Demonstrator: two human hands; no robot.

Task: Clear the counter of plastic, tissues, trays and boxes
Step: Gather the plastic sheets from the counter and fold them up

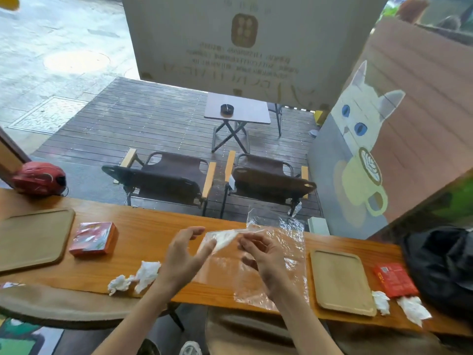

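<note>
A crinkled clear plastic sheet (286,254) lies across the wooden counter (143,226) and hangs over its near edge. My right hand (263,257) pinches a folded corner of it. My left hand (186,254) touches the white folded end of that plastic with relaxed fingers. Crumpled white tissues (138,276) lie left of my left arm. More tissues (399,306) sit at the right. A tan tray (343,283) rests right of the plastic, a larger tray (33,237) at far left. A red box (94,238) and a flat red box (394,279) are also on the counter.
A red helmet (38,179) sits at the counter's far left end. A black bag (442,267) lies at the right end. A small white box (318,225) stands by the painted cat wall. Two folding chairs (166,175) and a small table stand outside on the deck.
</note>
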